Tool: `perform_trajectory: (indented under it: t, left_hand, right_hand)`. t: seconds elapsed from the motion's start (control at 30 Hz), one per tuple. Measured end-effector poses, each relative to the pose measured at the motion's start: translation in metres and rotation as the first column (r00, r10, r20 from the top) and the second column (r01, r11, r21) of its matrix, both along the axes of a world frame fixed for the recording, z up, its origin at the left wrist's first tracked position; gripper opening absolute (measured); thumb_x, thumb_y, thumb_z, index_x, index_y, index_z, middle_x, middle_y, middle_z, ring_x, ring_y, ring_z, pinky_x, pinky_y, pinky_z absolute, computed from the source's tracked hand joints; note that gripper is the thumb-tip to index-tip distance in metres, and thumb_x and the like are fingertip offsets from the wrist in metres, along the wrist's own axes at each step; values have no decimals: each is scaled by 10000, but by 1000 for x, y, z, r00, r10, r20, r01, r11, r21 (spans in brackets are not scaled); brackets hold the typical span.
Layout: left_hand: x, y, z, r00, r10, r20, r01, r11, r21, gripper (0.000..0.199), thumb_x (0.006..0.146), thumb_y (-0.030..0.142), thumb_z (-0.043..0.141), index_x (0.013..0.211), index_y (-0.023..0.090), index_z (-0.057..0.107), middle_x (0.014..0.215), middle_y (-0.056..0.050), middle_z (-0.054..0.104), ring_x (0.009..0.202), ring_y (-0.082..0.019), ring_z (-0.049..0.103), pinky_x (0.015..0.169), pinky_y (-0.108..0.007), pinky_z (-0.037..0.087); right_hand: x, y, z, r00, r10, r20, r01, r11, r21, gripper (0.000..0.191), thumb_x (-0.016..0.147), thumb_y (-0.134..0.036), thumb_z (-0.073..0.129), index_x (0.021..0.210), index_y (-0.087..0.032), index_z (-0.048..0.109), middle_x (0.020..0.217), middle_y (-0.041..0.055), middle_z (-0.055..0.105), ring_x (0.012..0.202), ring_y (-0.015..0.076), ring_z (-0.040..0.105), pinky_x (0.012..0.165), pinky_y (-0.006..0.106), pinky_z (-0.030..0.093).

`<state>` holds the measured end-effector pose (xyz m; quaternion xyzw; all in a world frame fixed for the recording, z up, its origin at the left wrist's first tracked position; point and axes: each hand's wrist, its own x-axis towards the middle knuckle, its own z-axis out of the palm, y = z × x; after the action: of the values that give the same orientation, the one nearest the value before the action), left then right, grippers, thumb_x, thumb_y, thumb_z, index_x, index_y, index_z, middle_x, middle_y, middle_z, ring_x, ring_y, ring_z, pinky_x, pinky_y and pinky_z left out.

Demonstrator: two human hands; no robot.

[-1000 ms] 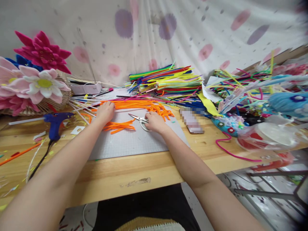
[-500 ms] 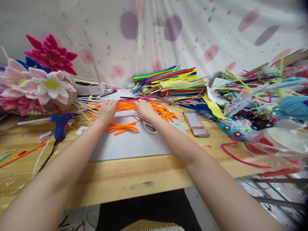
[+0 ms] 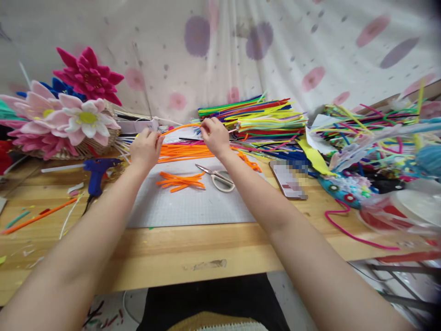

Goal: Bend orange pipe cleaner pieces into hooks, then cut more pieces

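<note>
An orange pipe cleaner (image 3: 182, 127) stretches between my two hands, raised above the bundle of orange pipe cleaners (image 3: 186, 153) at the back of the grey cutting mat (image 3: 193, 211). My left hand (image 3: 146, 148) pinches its left end, and my right hand (image 3: 215, 136) pinches it near the other end. Short orange pipe cleaner pieces (image 3: 181, 181) lie crossed on the mat in front of the bundle. Scissors (image 3: 220, 179) with pale handles rest beside them, blades slightly apart, below my right wrist. Curled orange pieces (image 3: 250, 161) show behind my right forearm.
A blue glue gun (image 3: 98, 174) lies left of the mat, near fluffy flowers (image 3: 86, 118) in a basket. Multicoloured pipe cleaners (image 3: 262, 117) are piled behind. On the right are a phone (image 3: 287, 179), a pink pipe cleaner (image 3: 351, 232) and a plastic-wrapped tub (image 3: 413, 207).
Both hands have risen from the orange bundle, lifting one pipe cleaner between them. The right hand moved up and slightly right. The whole view has shifted a little.
</note>
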<state>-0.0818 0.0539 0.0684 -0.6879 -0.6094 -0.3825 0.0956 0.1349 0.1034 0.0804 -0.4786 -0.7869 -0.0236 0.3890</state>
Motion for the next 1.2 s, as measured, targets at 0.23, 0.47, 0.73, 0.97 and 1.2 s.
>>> perform_trajectory:
  t: [0.23,0.47,0.73,0.97,1.2]
  left_hand:
    - [50,-21,-14,620,-121,775,394,902,-175,257,840,392,430,775,169,539,669,2,532,620,-104,532,609,-242,456]
    - [88,-48,-20,363,12,932,582,778,-237,150,859,303,429,840,164,483,733,8,571,555,-79,586,511,-224,499]
    - [88,-57,-31,320,57,946,666,697,-268,175,851,322,460,869,152,498,610,19,556,429,-59,517,412,-167,430]
    - [83,-57,-34,315,33,948,705,661,-257,165,862,335,424,801,183,439,505,66,461,324,-26,331,331,-123,244]
    - [84,-61,-27,339,74,938,674,676,-297,177,849,299,439,727,170,438,479,76,386,321,-18,216,330,-142,153]
  right_hand:
    - [-5,-29,-17,690,200,-695,-553,766,-329,147,727,-306,561,727,-169,507,646,-28,533,582,90,504,586,238,431]
    - [-7,-56,-39,553,156,-819,-675,660,-330,232,634,-347,636,657,-164,495,595,-58,505,523,52,469,511,190,389]
    - [-8,-61,-45,502,144,-853,-684,670,-289,208,647,-329,623,698,-170,499,604,-64,493,540,53,454,519,194,377]
    - [-11,-66,-43,558,213,-802,-679,673,-293,208,669,-330,627,705,-161,511,641,-50,507,570,54,458,549,199,380]
    - [-7,-72,-44,609,156,-778,-739,467,-485,316,682,-433,625,814,-161,534,615,-53,513,524,47,415,446,172,279]
